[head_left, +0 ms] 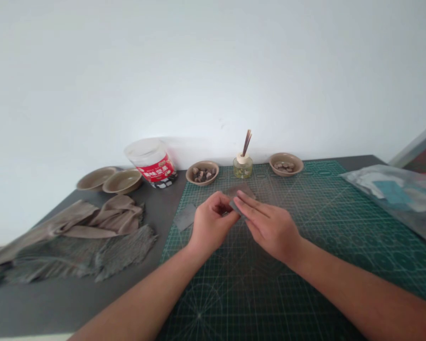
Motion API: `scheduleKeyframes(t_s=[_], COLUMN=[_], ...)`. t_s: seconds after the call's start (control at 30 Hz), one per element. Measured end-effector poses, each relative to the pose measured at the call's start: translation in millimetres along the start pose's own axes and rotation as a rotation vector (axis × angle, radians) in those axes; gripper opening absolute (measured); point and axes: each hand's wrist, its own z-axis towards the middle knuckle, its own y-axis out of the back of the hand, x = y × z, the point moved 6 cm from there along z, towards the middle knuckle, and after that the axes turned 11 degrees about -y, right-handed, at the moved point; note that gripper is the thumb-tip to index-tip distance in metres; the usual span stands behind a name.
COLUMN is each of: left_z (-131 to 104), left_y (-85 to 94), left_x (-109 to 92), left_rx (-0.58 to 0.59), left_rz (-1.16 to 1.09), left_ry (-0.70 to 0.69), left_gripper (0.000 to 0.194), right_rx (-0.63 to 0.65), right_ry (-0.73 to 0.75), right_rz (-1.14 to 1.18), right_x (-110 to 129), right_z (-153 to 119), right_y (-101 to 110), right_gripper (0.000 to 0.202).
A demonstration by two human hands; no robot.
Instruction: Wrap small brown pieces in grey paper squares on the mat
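Note:
My left hand (211, 221) is closed in a pinch above the cutting mat, its fingertips meeting those of the other hand. What it pinches is hidden behind the fingers. With straightened fingers pressed together, my right hand (275, 231) grips a small dark grey sheet (236, 208) that looks like sandpaper, held against the left fingertips. Just left of my left hand, a second grey sheet (185, 217) lies flat on the green cutting mat (199, 293). Beyond the fingertips is a brownish sheet (244, 190), partly covered by my right hand.
Along the wall stand a bowl of dark stones (202, 174), a reed diffuser (243, 166) and a bowl of paler stones (286, 166). Farther left are a red-labelled plastic jar (152, 163), two brown bowls (122, 181) and crumpled cloths (78, 241). A plastic bag (401, 194) lies right.

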Motion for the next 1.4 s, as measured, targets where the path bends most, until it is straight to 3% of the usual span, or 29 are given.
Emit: scheduleKeyframes(t_s=[0.23,0.4,0.5,0.6,0.7,1.0,1.2,1.3,1.4], left_z=[-3,-2,-1,-1,-1,-3,2,4,5], left_y=[-1.5,-2.8,0.0,0.2,-2.0,-6.5,-3.0,-2.5,-0.4], left_x=[-4,-6,-9,-8,-6,-8,-15,-17,-8], left_rx=[-0.004,-0.044,-0.08,-0.065,-0.026,0.009,-0.021,-0.005,-0.043], left_rz=[-0.018,-0.123,-0.1,-0.076,-0.057,-0.08,-0.15,-0.18,-0.198], left_ry=[-0.032,-0.008,-0.038,-0.034,-0.025,-0.061,-0.095,-0.134,-0.071], left_gripper=[0.019,0.017,0.019,0.018,0.018,0.019,0.017,0.017,0.017], right_rx=[0.013,0.14,0.064,-0.05,-0.017,-0.006,0.074,0.034,-0.022], right_ry=[-0.057,-0.334,-0.414,-0.377,-0.281,-0.223,-0.426,-0.464,-0.5], right_rz=[0.092,0.184,0.248,0.321,0.349,0.309,0.316,0.374,0.407], right_x=[0,-24,-29,-21,-8,-4,-27,-32,-35], right_z=[-2,-2,1,2,0,-3,-1,0,1], right_y=[1,-16,-11,1,2,1,-9,-7,-2], right_gripper=[0.043,0.043,0.043,0.047,0.048,0.045,0.04,0.038,0.035])
